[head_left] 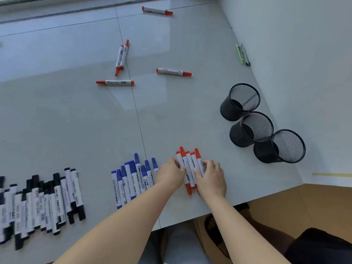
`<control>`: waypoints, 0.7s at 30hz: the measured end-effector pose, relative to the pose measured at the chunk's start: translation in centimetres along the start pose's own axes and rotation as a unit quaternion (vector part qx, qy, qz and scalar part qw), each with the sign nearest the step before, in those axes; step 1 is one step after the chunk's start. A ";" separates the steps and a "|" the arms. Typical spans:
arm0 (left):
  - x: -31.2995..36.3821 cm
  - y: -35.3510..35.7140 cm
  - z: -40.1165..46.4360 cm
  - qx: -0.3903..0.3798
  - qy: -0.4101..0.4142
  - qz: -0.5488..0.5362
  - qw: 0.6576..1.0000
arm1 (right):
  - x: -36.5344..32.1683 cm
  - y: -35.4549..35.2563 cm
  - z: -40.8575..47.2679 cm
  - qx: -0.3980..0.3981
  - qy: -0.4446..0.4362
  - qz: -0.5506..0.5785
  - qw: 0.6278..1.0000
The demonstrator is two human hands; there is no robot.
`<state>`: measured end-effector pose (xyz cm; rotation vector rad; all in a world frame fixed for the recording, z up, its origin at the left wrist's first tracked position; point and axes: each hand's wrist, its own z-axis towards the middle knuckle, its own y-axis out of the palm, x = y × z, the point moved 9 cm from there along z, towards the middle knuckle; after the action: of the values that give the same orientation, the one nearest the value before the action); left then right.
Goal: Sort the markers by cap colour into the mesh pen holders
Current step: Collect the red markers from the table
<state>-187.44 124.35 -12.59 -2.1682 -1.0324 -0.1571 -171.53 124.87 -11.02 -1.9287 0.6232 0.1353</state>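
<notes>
Between blue-capped "WHITEBOARD" markers (133, 180) and mesh holders (251, 128), both hands' (171, 173) (211, 178) grip pinching red-capped markers (189, 168).

A single head-worn wide-angle camera looks forward and steeply down from above the near edge of the counter (171, 111), close over both forearms.
</notes>
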 end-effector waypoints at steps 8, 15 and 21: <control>1.7 -6.5 1.4 0.060 0.064 -0.052 0.995 | -4.6 -2.9 2.6 0.081 -0.070 -0.017 0.994; -0.4 -20.0 6.6 0.178 0.073 -0.068 0.979 | -13.9 -3.8 9.9 0.034 -0.165 -0.010 0.986; -1.7 -27.4 12.0 0.250 0.055 0.034 0.966 | -19.3 -3.3 18.1 -0.011 -0.148 0.012 0.989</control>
<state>-210.46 142.64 -6.83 -1.7119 -0.8264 0.0174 -183.19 148.84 -9.16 -1.8758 0.4471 0.4358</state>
